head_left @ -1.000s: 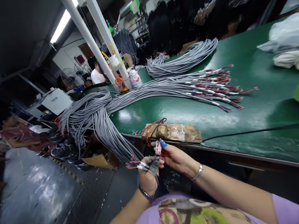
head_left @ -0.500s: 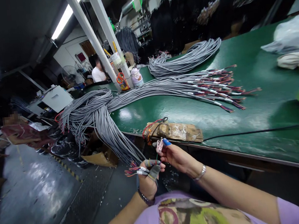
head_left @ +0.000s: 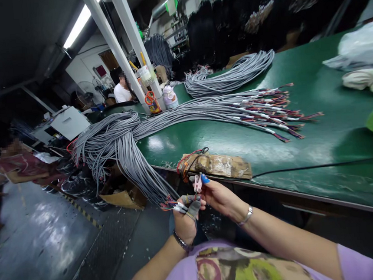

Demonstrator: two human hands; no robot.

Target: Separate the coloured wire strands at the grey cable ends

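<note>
My left hand (head_left: 185, 225), with grey covers on its thumb and a finger, is closed around several grey cable ends (head_left: 179, 207). White bands and fanned, thin coloured wires (head_left: 168, 204) show at these ends. Just to the right, my right hand (head_left: 220, 198) pinches a small pink clip (head_left: 197, 184) between thumb and fingers; the thumb has a blue cover. The clip sits right above the left fingertips, at a thin wire rising from them. Whether its jaws touch the wire is too small to tell. A thick bundle of grey cables (head_left: 131, 155) hangs over the table edge towards my left hand.
On the green table (head_left: 315, 155) a worn wooden block (head_left: 229, 164) with wires lies at the near edge. Beyond are cables with bare wire ends (head_left: 269, 111) and a coiled cable bundle (head_left: 229, 76). A white post (head_left: 133, 35) rises behind. Two people are at the left.
My left hand has turned slightly, and the wire ends in it have shifted right and up. The pink clip has come slightly left, closer to the left fingertips.
</note>
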